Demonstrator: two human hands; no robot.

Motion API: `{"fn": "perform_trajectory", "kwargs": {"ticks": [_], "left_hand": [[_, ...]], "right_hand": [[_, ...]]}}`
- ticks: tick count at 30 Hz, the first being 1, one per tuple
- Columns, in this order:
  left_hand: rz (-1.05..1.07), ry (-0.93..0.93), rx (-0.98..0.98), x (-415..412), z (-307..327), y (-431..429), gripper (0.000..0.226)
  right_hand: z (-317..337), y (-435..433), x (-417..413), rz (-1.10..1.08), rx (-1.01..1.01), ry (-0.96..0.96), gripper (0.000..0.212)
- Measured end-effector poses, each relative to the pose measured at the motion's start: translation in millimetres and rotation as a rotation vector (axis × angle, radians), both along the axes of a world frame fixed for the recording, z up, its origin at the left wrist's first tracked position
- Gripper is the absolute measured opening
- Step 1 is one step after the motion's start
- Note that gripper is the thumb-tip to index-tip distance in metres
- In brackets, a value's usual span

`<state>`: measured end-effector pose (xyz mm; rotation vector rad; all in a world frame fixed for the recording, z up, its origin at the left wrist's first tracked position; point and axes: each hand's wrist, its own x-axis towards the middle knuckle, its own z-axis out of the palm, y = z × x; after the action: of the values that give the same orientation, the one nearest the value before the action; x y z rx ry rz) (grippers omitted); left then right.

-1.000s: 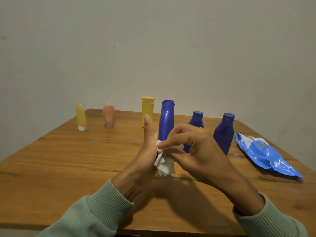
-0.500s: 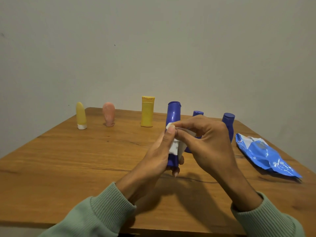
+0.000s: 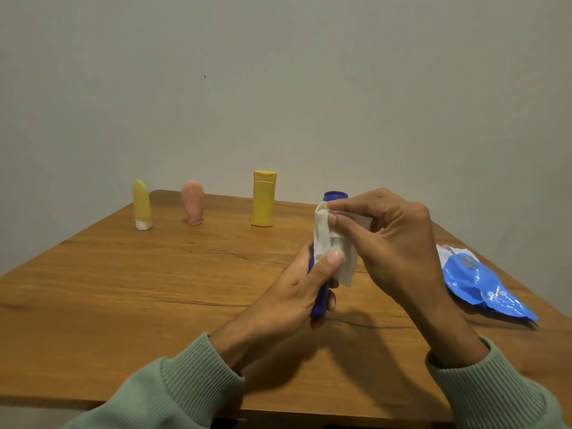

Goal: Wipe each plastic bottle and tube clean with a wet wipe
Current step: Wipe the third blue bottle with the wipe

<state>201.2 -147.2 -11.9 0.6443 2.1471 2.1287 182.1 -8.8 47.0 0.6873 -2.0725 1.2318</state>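
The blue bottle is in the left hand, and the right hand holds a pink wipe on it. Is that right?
Not quite. The wipe is white, not pink. The head view shows the left hand holding the blue bottle while the right hand holds the white wipe on it.

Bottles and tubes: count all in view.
4: yellow tube far left, pink tube beside it, yellow bottle mid-table, blue bottle in the left hand. The right hand may hide more.
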Motion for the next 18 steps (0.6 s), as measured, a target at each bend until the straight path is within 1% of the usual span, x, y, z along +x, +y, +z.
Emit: {"fn": "perform_trajectory", "kwargs": {"ticks": [4, 6, 11, 14, 16, 18], "left_hand": [[0.047, -0.001, -0.024, -0.3, 0.7, -3.3, 0.045], [0.049, 0.013, -0.036, -0.9, 0.2, -3.4, 0.047], [0.058, 0.050, -0.064, -6.2, -4.0, -3.2, 0.043], [0.026, 0.026, -0.020, -7.2, -4.5, -3.2, 0.043], [-0.009, -0.008, 0.055, -6.1, -2.1, -2.7, 0.046], [-0.027, -0.057, 0.123, -4.9, -0.1, -2.7, 0.059]], "right_hand": [[0.1, -4.5, 7.1, 0.059, 0.235, -0.068, 0.022], [1.8, -3.3, 6.5, 0.040, 0.286, -0.031, 0.022], [1.1, 6.1, -4.3, -0.076, 0.163, 0.142, 0.019], [0.4, 9.8, -8.9, -0.136, 0.110, 0.216, 0.021], [1.9, 10.1, -8.3, -0.100, 0.067, 0.162, 0.021], [2.8, 7.7, -5.6, -0.007, 0.048, 0.051, 0.020]]}}
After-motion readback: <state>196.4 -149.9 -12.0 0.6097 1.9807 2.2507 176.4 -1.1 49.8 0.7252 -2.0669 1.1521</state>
